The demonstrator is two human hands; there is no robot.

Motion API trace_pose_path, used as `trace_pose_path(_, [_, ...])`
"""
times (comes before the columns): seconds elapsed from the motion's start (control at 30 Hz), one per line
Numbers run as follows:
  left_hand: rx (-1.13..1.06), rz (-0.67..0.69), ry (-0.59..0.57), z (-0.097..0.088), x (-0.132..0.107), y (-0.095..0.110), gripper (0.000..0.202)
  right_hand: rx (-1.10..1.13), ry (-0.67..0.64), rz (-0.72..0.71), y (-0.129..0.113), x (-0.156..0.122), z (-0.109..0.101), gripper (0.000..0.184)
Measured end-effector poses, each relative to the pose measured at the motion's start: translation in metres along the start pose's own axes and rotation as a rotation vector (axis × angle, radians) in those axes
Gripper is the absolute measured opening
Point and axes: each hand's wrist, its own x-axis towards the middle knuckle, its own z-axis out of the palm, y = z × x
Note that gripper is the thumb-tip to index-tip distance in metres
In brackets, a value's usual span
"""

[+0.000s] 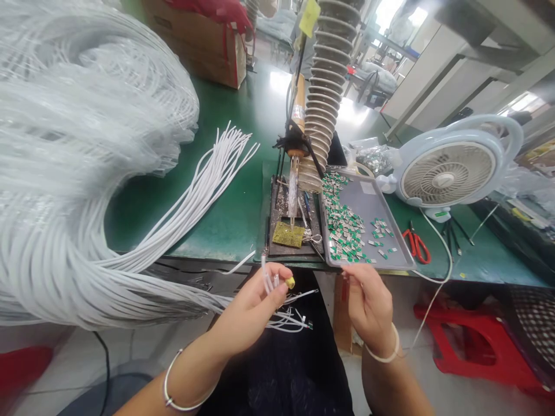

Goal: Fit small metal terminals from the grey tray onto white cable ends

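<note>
White wires [265, 276] gripped in the left hand [249, 309], fingers curled shut on them, small yellow piece [290, 282] at the fingertips; right hand [370, 306] just before the metal tray [368, 231], fingers drawn together, any hold not discernible; green-and-silver clips [344, 228] spread in tray; soldering iron [293, 196] stood upright beyond, wire coil [65, 173] heaped left on green bench [229, 190]
</note>
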Motion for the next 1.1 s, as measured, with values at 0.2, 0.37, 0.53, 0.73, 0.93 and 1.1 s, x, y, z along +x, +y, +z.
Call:
trace_pose_path(0.2, [-0.219, 0.045, 0.119, 0.002, 0.004, 0.004, 0.022, -0.169, -0.052, 0.106, 0.01, 0.041, -0.004, 0.015])
trace_pose_path(0.37, [-0.38, 0.027, 0.196, 0.009, 0.008, 0.018, 0.022, -0.267, -0.261, 0.219, 0.026, 0.068, 0.002, 0.01])
trace_pose_path(0.53, [-0.441, 0.035, 0.227, 0.011, 0.011, 0.022, 0.022, -0.328, -0.402, 0.244, 0.036, 0.074, 0.01, 0.01])
trace_pose_path(0.73, [-0.327, 0.043, 0.244, 0.014, 0.011, 0.025, 0.019, -0.335, -0.235, 0.111, 0.036, 0.067, 0.011, 0.018])
trace_pose_path(0.93, [-0.339, 0.032, 0.279, 0.02, 0.011, 0.033, 0.021, -0.098, -0.054, 0.114, 0.009, 0.061, 0.011, 0.01])
trace_pose_path(1.1, [-0.364, 0.053, 0.272, 0.023, 0.016, 0.034, 0.019, 0.065, 0.03, 0.021, -0.018, 0.051, 0.022, 0.009])
